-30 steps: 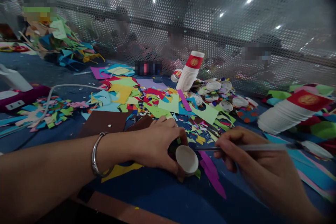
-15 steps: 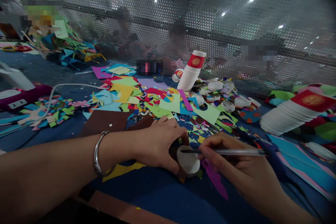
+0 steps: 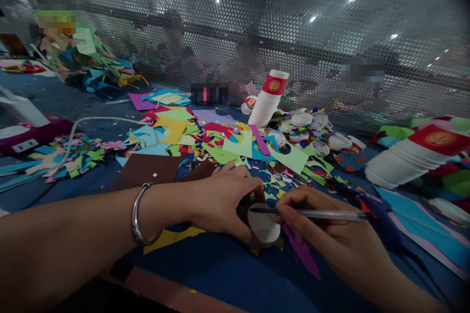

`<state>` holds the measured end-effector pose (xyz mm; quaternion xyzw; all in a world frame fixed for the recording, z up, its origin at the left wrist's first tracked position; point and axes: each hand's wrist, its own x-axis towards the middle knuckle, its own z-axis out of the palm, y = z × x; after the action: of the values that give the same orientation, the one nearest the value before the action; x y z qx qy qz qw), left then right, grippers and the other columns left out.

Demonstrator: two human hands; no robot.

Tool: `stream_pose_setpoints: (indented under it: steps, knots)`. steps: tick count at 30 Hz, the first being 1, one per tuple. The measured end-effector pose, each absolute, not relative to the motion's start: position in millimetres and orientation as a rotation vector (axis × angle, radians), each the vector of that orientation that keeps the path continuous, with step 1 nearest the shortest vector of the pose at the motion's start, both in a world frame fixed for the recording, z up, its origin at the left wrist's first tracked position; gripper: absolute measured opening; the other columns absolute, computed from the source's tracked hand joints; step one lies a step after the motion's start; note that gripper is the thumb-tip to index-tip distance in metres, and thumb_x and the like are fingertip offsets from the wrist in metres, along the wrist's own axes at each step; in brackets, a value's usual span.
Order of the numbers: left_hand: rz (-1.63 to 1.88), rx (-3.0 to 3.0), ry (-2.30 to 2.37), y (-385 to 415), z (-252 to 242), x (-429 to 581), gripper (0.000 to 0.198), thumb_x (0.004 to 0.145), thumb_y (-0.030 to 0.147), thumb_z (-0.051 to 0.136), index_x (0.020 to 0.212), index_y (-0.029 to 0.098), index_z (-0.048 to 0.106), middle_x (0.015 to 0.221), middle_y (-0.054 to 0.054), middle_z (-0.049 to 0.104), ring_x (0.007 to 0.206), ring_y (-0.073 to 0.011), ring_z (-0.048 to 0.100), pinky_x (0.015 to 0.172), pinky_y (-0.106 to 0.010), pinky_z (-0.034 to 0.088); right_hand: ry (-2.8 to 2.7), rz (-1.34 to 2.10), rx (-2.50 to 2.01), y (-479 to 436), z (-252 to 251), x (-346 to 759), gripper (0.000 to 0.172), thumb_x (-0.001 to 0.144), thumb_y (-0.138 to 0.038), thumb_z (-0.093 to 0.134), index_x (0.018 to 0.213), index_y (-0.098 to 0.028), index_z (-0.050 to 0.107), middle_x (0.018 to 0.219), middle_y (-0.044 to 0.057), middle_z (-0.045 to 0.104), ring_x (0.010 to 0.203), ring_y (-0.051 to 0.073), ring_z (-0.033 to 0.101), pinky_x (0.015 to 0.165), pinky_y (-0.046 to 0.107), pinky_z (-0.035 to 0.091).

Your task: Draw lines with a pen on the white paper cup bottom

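My left hand (image 3: pixel 223 200), with a silver bangle (image 3: pixel 136 215) on its wrist, curls its thumb and fingers round the left side of a small white paper cup (image 3: pixel 265 229). Only the cup's round white end shows clearly; the rest is dark or behind my fingers. A clear-barrelled pen (image 3: pixel 330 214) is pinched in my right hand (image 3: pixel 323 227), lying almost level. Its dark tip reaches over the cup's upper left edge; whether it touches is too dim to tell. Below my right fingers lies a purple paper piece (image 3: pixel 303 254), and yellow paper (image 3: pixel 172 238) lies under my left wrist.
Coloured paper scraps (image 3: pixel 238 144) cover the table's middle. Stacked paper cups (image 3: pixel 266 100) lean at the back, with another stack (image 3: pixel 411 156) at right. Cut cup ends (image 3: pixel 301 120) lie piled between them. A dark blue corded tool (image 3: pixel 389 227) lies right; a purple power strip (image 3: pixel 33 139) left.
The pen and my right hand have shifted slightly left, bringing the tip nearer the cup's left edge. My left hand and the cup look almost unmoved.
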<state>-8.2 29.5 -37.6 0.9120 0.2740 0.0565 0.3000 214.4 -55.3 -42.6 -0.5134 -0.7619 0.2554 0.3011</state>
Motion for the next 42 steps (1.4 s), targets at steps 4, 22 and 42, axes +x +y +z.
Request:
stream_pose_setpoints:
  steps: [4, 22, 42]
  knots:
    - [0.148, 2.425, 0.729, 29, -38, -8, 0.060, 0.062, 0.054, 0.083, 0.110, 0.028, 0.062, 0.109, -0.005, 0.050, 0.107, -0.0298, 0.043, 0.086, -0.039, 0.039, -2.049, 0.679, -1.356, -54, -41, 216, 0.017, 0.101, -0.036, 0.055, 0.091, -0.028, 0.064, 0.077, -0.004, 0.065, 0.064, 0.011, 0.057, 0.057, 0.024, 0.042]
    - [0.107, 2.418, 0.721, 31, -37, -9, 0.064, 0.061, 0.064, 0.079, 0.110, 0.029, 0.060, 0.110, -0.004, 0.048, 0.108, -0.0284, 0.041, 0.088, -0.040, 0.038, -2.161, 0.210, -1.340, -56, -41, 222, 0.013, 0.101, -0.029, 0.051, 0.092, -0.026, 0.059, 0.074, -0.005, 0.062, 0.064, 0.012, 0.059, 0.057, 0.025, 0.044]
    - [0.109, 2.415, 0.728, 32, -37, -8, 0.065, 0.061, 0.064, 0.080, 0.113, 0.030, 0.060, 0.109, -0.003, 0.049, 0.108, -0.0287, 0.042, 0.088, -0.040, 0.037, -2.121, 0.406, -1.321, -56, -44, 220, 0.015, 0.103, -0.031, 0.050, 0.093, -0.027, 0.059, 0.073, -0.006, 0.059, 0.062, 0.010, 0.055, 0.058, 0.024, 0.041]
